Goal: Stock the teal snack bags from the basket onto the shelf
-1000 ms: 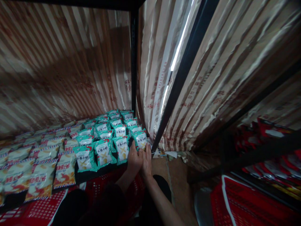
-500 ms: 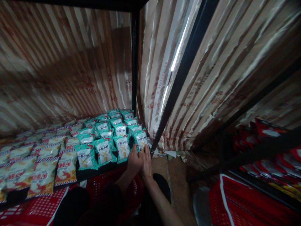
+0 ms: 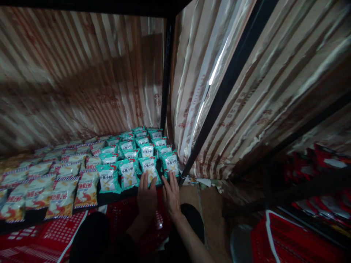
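Observation:
My left hand point(image 3: 146, 195) lies flat with spread fingers, its tips on the lower edge of a teal snack packet point(image 3: 148, 168) at the front of the black shelf point(image 3: 109, 199). My right hand point(image 3: 171, 193) rests open beside it, fingertips touching the bottom of the rightmost teal packet point(image 3: 170, 163). More teal packets point(image 3: 128, 146) stand in rows behind these, towards the shelf's back corner. Neither hand grips anything.
White and orange snack packets point(image 3: 63, 197) fill the shelf's left part. A black upright post point(image 3: 211, 113) stands just right of my hands. Striped paper point(image 3: 82, 84) lines the back and side. Red baskets point(image 3: 290, 241) sit lower right and under the shelf point(image 3: 49, 233).
My hands were pressed together on the rightmost teal packet; now they have drawn apart, the left moved to the neighbouring packet. The view shifted a little to the left.

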Motion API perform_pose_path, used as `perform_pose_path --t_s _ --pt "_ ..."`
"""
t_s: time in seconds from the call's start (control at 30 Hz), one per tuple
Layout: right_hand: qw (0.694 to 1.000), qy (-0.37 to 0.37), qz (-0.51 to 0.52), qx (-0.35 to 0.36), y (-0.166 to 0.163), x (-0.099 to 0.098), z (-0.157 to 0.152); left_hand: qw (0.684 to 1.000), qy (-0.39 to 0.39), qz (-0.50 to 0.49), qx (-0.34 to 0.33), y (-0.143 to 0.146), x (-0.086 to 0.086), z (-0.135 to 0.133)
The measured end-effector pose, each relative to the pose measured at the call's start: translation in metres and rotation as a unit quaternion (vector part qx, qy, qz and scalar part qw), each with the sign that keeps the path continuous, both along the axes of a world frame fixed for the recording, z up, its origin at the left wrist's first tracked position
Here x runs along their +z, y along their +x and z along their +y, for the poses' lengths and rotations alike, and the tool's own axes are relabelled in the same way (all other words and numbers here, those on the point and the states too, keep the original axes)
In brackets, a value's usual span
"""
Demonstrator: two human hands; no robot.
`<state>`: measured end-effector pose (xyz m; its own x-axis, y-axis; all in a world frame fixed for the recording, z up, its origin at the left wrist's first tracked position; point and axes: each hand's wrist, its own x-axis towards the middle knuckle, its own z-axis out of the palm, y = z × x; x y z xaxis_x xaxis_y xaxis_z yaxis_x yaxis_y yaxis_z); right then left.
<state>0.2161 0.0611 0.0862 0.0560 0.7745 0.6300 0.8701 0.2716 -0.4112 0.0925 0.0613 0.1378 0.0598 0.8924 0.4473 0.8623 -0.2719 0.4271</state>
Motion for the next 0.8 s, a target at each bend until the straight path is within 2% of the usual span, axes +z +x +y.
perform_pose_path --t_s 0.2,0.37,0.47,0.63,0.8 --pt "0.999 0.000 -0.004 0.036 -0.013 0.002 0.008 0.998 -0.023 0.050 0.023 -0.015 -0.015 0.003" --pt "0.997 -0.040 0.026 0.054 -0.019 0.001 0.020 0.994 -0.084 0.066 0.033 -0.009 -0.009 0.009" --pt "0.995 -0.041 0.067 0.057 -0.021 -0.002 0.026 0.994 -0.102 0.042 0.027 -0.007 -0.006 0.012" --pt "0.992 -0.019 0.108 0.057 -0.024 -0.008 0.034 0.998 -0.065 -0.008 -0.004 -0.007 -0.009 0.020" --pt "0.993 -0.026 0.095 0.059 -0.023 -0.012 0.041 1.000 -0.012 0.008 -0.023 -0.008 -0.012 0.029"
